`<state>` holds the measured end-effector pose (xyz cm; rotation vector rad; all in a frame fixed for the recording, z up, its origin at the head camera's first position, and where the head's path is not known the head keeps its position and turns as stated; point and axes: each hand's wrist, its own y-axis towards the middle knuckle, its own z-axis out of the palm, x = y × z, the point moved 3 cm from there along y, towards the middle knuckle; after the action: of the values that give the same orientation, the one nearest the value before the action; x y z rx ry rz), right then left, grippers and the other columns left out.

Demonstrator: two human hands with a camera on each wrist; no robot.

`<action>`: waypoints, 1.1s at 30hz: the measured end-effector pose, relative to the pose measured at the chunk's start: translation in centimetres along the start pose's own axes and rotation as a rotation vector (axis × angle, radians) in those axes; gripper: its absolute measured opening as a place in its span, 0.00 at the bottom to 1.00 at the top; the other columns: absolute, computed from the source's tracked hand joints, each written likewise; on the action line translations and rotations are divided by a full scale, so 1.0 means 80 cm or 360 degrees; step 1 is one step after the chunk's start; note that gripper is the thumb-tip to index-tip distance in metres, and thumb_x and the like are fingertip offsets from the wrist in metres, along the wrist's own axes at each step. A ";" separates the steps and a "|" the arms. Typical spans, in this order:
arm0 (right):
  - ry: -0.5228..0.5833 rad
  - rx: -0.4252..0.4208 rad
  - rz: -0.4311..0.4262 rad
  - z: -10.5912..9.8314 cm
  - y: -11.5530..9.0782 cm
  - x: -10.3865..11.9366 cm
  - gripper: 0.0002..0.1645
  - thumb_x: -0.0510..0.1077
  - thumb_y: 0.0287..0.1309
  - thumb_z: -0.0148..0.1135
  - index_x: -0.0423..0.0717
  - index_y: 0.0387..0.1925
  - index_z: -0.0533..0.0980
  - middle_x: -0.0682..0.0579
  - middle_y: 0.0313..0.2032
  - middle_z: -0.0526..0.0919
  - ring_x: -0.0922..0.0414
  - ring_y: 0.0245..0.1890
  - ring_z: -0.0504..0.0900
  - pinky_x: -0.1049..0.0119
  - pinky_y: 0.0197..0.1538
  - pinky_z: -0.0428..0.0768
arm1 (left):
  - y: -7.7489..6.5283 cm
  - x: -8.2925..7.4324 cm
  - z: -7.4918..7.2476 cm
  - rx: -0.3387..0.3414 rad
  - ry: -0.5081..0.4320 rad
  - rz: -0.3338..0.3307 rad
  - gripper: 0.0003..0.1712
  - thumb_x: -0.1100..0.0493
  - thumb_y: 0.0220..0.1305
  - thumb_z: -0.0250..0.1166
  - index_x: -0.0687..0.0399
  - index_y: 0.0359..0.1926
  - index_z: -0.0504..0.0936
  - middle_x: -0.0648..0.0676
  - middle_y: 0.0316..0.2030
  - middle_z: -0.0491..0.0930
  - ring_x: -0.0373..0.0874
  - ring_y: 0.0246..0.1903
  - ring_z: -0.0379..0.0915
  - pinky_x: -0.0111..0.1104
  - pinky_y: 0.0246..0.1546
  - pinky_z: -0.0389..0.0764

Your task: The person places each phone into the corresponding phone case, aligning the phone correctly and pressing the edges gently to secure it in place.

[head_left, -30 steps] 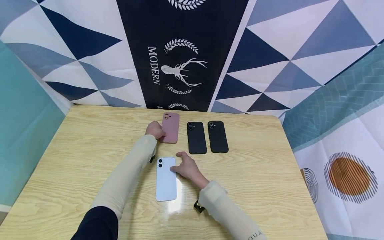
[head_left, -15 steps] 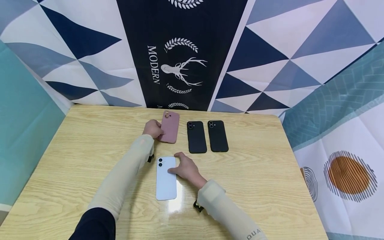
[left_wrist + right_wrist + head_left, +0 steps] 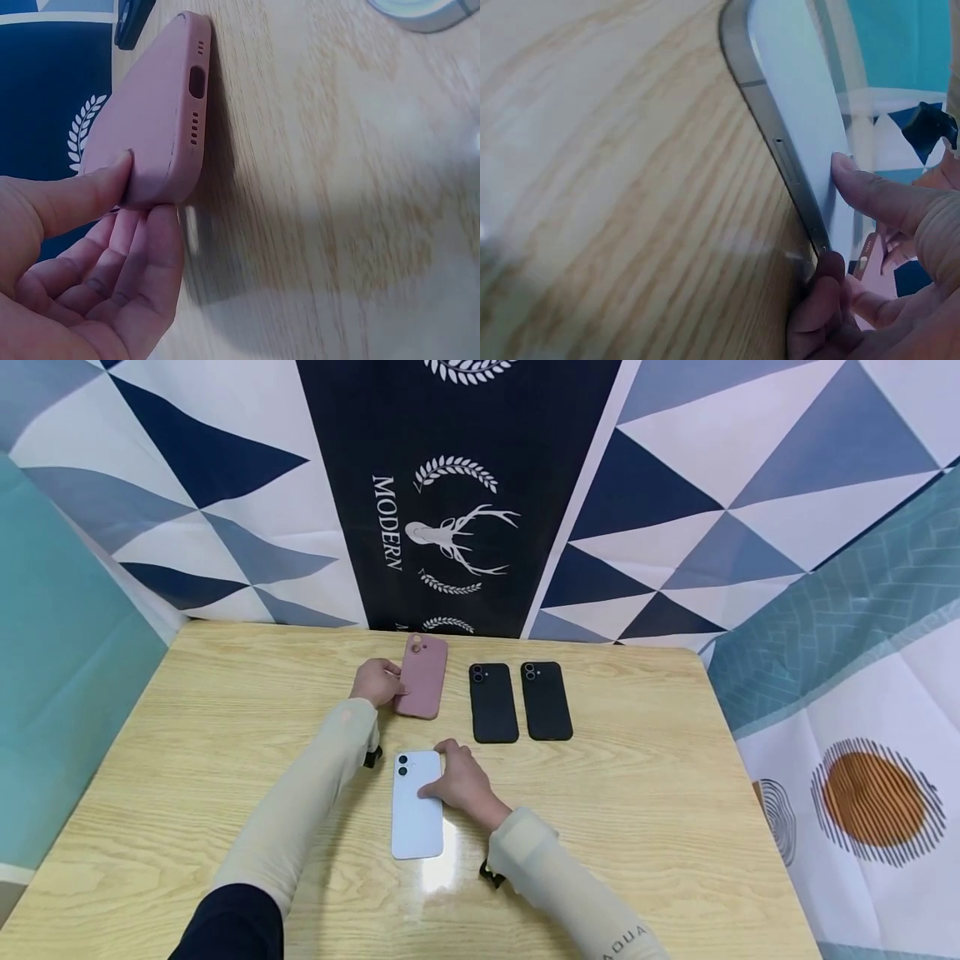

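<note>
At the back of the table, my left hand (image 3: 377, 682) pinches the lower left edge of a pink phone case (image 3: 424, 677). In the left wrist view, the thumb lies on the back of the case (image 3: 154, 112) and the fingers are under its corner. That corner appears raised off the wood. My right hand (image 3: 463, 781) pinches the upper right side of a white phone (image 3: 416, 818), lying back up nearer the front. In the right wrist view, the thumb presses on the back of the phone (image 3: 802, 90), with fingertips at its metal side edge.
Two black phones or phone cases (image 3: 493, 703) lie side by side to the right of the pink case. The wooden table (image 3: 637, 827) ends at a patterned cloth wall (image 3: 442, 527) behind. Another cloth wall stands on each side.
My left hand has shifted slightly left, and the pink case has moved and tilted slightly with it. My right thumb has slid slightly further over the white phone's back.
</note>
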<state>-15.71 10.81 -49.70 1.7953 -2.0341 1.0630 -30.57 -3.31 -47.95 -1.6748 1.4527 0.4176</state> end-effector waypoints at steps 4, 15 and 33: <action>0.0085 0.0005 0.0038 0.001 0.004 0.002 0.41 0.43 0.36 0.79 0.39 0.53 0.67 0.40 0.45 0.69 0.52 0.33 0.73 0.62 0.37 0.76 | -0.002 0.003 -0.004 -0.0001 -0.0027 -0.0001 0.18 0.65 0.56 0.65 0.65 0.48 0.76 0.61 0.43 0.79 0.40 0.29 0.72 0.23 0.22 0.73; 0.0282 0.0055 0.0115 0.002 0.002 0.003 0.37 0.42 0.36 0.78 0.34 0.45 0.66 0.43 0.39 0.71 0.54 0.33 0.71 0.66 0.37 0.74 | -0.006 0.009 -0.009 -0.0049 -0.0041 0.0050 0.19 0.65 0.55 0.64 0.65 0.49 0.77 0.62 0.43 0.80 0.41 0.32 0.73 0.23 0.24 0.74; 0.1143 0.0042 0.0025 -0.016 0.004 -0.023 0.22 0.36 0.66 0.49 0.31 0.59 0.68 0.39 0.41 0.82 0.66 0.25 0.76 0.71 0.32 0.83 | -0.007 0.027 -0.019 0.0090 -0.0182 0.0017 0.21 0.62 0.59 0.64 0.64 0.53 0.77 0.65 0.46 0.81 0.34 0.24 0.76 0.26 0.30 0.81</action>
<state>-15.92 13.03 -50.01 1.1500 -1.5863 1.4688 -29.91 -5.87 -48.44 -1.5737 1.3775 0.4669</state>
